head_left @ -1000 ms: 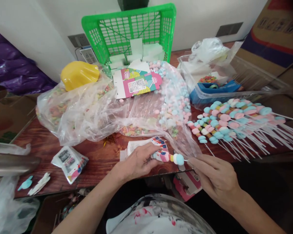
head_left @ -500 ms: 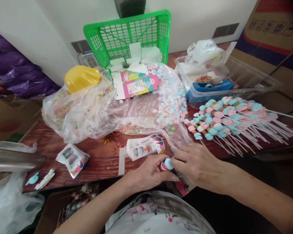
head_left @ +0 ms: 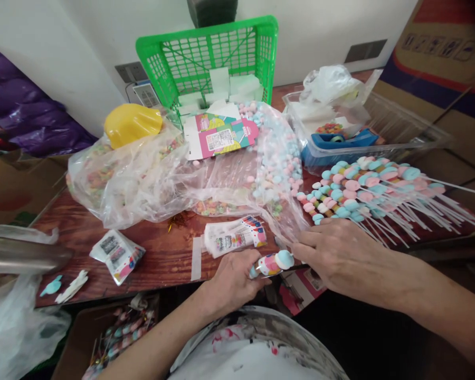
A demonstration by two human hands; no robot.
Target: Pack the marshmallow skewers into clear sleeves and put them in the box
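Observation:
My left hand [head_left: 237, 274] is closed around a marshmallow skewer [head_left: 269, 264] in a clear printed wrapper, low over the table's front edge. Pink and blue marshmallows show through the wrapper, and a blue one [head_left: 285, 259] sits at its right end. Just beyond that end is my right hand [head_left: 336, 258], its fingers curled together; what they pinch is too small to make out. A fanned stack of printed wrappers [head_left: 233, 236] lies behind my left hand. Many marshmallow skewers on white sticks [head_left: 364, 190] are piled beyond my right hand.
Bags of gummy rings [head_left: 122, 179] and marshmallows [head_left: 279, 148] cover the table's middle. A green basket [head_left: 206, 39] stands behind, a plastic tub [head_left: 411, 140] at right. Another wrapper stack [head_left: 116, 256] and a metal flask [head_left: 24, 256] are at left. Below is a bin of skewers [head_left: 121, 338].
The wrapped skewer has turned to point right, showing more of its length. My right hand has drawn away from my left, to the right and slightly up.

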